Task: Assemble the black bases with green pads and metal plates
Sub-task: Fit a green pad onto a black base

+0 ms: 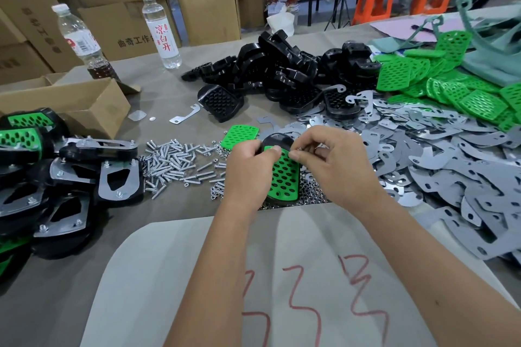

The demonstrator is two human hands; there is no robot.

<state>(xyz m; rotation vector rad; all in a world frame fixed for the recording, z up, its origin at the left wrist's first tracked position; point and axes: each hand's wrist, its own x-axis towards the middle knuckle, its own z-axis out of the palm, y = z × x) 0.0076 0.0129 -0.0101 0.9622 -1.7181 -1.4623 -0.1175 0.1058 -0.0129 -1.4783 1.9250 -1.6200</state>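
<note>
A black base [277, 140] with a green pad [283, 175] laid on its top is held over the table [158, 98], near the front edge, above a small heap of nuts [310, 191]. The base is gripped on its left side by the left hand [248, 166], with the thumb curled onto the pad. At the upper right corner of the pad, the fingers of the right hand [335, 160] are pressed together in a pinch; something small seems to be held there, but what it is cannot be told.

Just behind the base, a second green pad [241, 135] is lying flat. To the left of the hands, loose screws [174, 163] are spread out. Further left, finished assemblies [93, 175] with metal plates on them are stacked. On the right, a big pile of grey metal plates [439, 155] is seen, and behind it more green pads [462, 87]. Unassembled black bases [282, 70] are heaped in the middle at the back. Two water bottles [162, 28] and an open carton [70, 104] are placed at the back left.
</note>
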